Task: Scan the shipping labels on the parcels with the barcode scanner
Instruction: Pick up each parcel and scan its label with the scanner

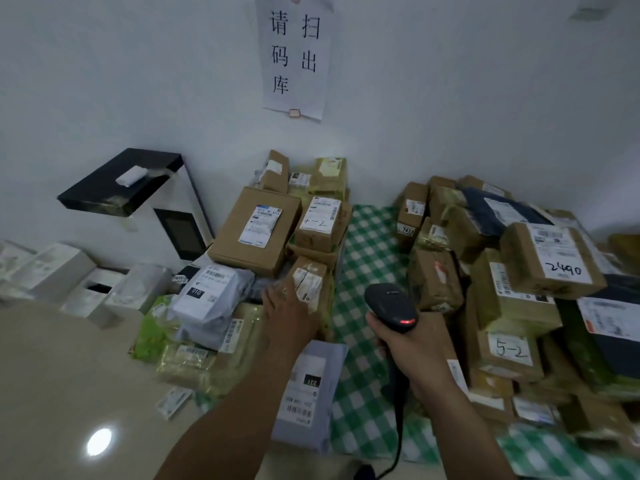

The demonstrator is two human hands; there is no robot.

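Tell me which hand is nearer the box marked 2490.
Right. The right hand, gripping the scanner, is below-left of the box; the left hand touches a small parcel farther left.

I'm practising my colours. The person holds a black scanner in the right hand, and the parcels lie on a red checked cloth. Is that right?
Not quite. The head view shows the cloth is green and white checked, not red. The rest is right: the right hand holds the black scanner, and the parcels lie on that cloth.

Matt black plastic scanner [391, 306]; brown cardboard box [242, 230] at ten o'clock; checked cloth [367, 244] beneath; glossy smooth floor [69, 427] at eight.
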